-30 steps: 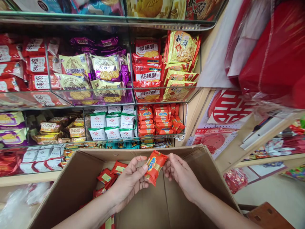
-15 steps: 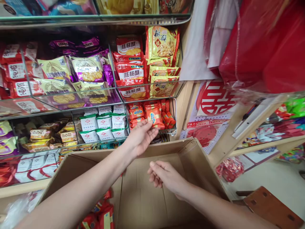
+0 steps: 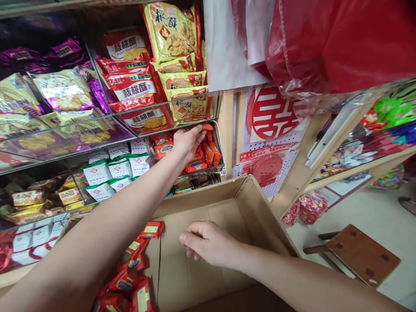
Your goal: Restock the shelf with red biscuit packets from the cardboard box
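Note:
My left hand [image 3: 188, 142] reaches into the small lower-right shelf compartment, its fingers closed around a red snack packet [image 3: 208, 126] that shows only at the fingertips. More red-orange snack packets [image 3: 163, 149] lie in the same compartment, on both sides of the hand. Over the open cardboard box [image 3: 224, 213], my right hand [image 3: 208, 243] hovers with curled fingers and nothing visible in them. Several loose red packets [image 3: 125, 281] are heaped at the box's left side, partly hidden under my left forearm.
White-and-green packets [image 3: 97, 172] fill the compartment to the left. Red walnut-cookie bags [image 3: 136, 90] and yellow cookie bags [image 3: 186, 104] stand on the shelf above, behind a clear front strip. A wooden post [image 3: 226, 130] borders the shelf. A brown stool [image 3: 364, 255] stands at right.
My left hand has carried a red packet deeper into the compartment, towards its back. My right hand stays curled over the box. The view has shifted right, showing more packets in the box.

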{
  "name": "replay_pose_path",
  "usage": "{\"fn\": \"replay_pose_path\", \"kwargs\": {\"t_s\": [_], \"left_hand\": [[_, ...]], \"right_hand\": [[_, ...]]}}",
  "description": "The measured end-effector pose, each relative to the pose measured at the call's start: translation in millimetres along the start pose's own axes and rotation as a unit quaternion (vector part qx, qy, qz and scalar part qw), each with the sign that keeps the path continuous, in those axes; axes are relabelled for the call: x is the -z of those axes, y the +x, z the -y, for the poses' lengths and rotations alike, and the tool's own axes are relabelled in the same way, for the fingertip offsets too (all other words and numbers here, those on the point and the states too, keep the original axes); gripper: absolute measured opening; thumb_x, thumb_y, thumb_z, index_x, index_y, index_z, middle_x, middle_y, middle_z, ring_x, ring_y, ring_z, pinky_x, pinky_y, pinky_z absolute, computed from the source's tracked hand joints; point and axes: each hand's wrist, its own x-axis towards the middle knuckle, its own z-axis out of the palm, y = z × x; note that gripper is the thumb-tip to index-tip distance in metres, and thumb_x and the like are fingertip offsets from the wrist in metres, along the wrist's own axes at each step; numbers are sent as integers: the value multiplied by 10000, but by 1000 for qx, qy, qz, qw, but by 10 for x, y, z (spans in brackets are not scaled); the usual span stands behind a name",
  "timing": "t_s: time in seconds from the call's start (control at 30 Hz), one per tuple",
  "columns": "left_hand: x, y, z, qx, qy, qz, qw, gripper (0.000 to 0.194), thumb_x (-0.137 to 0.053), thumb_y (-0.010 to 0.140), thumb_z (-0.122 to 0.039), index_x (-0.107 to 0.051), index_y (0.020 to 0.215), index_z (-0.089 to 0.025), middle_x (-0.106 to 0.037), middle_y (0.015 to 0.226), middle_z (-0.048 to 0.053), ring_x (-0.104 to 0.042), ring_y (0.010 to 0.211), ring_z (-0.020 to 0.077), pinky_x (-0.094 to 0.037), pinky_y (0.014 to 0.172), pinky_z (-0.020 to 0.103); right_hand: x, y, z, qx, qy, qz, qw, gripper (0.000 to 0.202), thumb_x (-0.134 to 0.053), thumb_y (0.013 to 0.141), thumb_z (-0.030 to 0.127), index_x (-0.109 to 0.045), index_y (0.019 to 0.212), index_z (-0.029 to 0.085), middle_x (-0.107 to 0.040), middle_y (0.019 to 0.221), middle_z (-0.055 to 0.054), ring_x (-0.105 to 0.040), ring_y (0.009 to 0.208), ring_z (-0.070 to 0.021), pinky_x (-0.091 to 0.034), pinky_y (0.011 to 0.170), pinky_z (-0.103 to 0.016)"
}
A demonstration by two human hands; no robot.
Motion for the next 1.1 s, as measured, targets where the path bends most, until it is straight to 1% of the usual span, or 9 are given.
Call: {"fn": "replay_pose_path", "kwargs": {"t_s": [0.1, 0.33, 0.53, 0.6, 0.63, 0.73, 0.8, 0.9, 1.1], "left_hand": [[-28, 73, 27, -17, 45, -3, 999, 156, -640, 687, -96, -540, 791, -156, -586, 541, -53, -628, 562, 81, -517, 631, 196], [-48, 253, 61, 15, 151, -69, 986, 102, -622, 697, -167, -532, 720, -125, -538, 508, -18, -563, 420, 88, -401, 395, 147], [8, 75, 73, -52, 251, -89, 962, 79, -485, 748, -159, -557, 778, -142, -519, 586, -9, -567, 520, 121, -453, 511, 222], [88, -47, 75, -126, 362, -68, 921, 169, -479, 740, -149, -588, 870, -143, -562, 699, 29, -591, 691, 171, -476, 678, 292], [130, -107, 77, -178, 451, -49, 873, 234, -486, 738, -157, -592, 946, -141, -581, 792, 61, -582, 804, 206, -458, 763, 329], [222, -254, 91, -284, 691, -9, 665, 463, -483, 770, -267, -476, 1211, -128, -514, 1128, 166, -449, 1075, 323, -371, 888, 447], [244, -295, 111, -295, 755, -9, 586, 544, -430, 809, -358, -367, 1306, -145, -435, 1261, 177, -370, 1149, 353, -333, 903, 496], [233, -245, 136, -306, 778, 0, 549, 508, -317, 859, -399, -336, 1320, -187, -458, 1273, 134, -362, 1162, 321, -292, 930, 506], [179, 29, 143, -260, 783, -3, 566, 460, -238, 874, -395, -419, 1242, -188, -515, 1219, 147, -409, 1120, 329, -269, 913, 555]], "right_hand": [[1, -28, 5, 39, -37, -3, 999, 265, -451, 819, 361, -501, 640, 171, -578, 628, 19, -483, 494, -65, -328, 454, -169], [37, -88, 56, 61, -84, -1, 995, 231, -490, 782, 307, -497, 597, 168, -545, 572, 38, -476, 506, -63, -304, 479, -171], [33, -110, 53, 75, -123, -7, 990, 166, -556, 737, 330, -580, 679, 176, -569, 631, 38, -472, 551, -68, -298, 492, -170], [37, -113, 51, 79, -127, -8, 989, 165, -562, 733, 335, -592, 690, 179, -570, 633, 38, -472, 557, -69, -302, 497, -170], [41, -115, 53, 80, -127, -9, 989, 163, -561, 733, 333, -594, 691, 179, -568, 629, 38, -471, 554, -69, -303, 498, -169], [50, -125, 61, 78, -130, -7, 988, 151, -563, 727, 318, -595, 680, 178, -566, 623, 38, -470, 552, -70, -306, 498, -169], [51, -128, 67, 71, -132, -3, 989, 147, -567, 721, 313, -595, 672, 177, -566, 620, 39, -474, 552, -70, -310, 498, -167], [46, -122, 66, 63, -132, 1, 989, 146, -572, 714, 313, -599, 672, 176, -562, 606, 42, -474, 540, -69, -310, 493, -164], [34, -110, 49, 64, -138, 3, 988, 144, -573, 709, 309, -607, 681, 173, -564, 602, 38, -471, 533, -69, -312, 486, -161]]}}
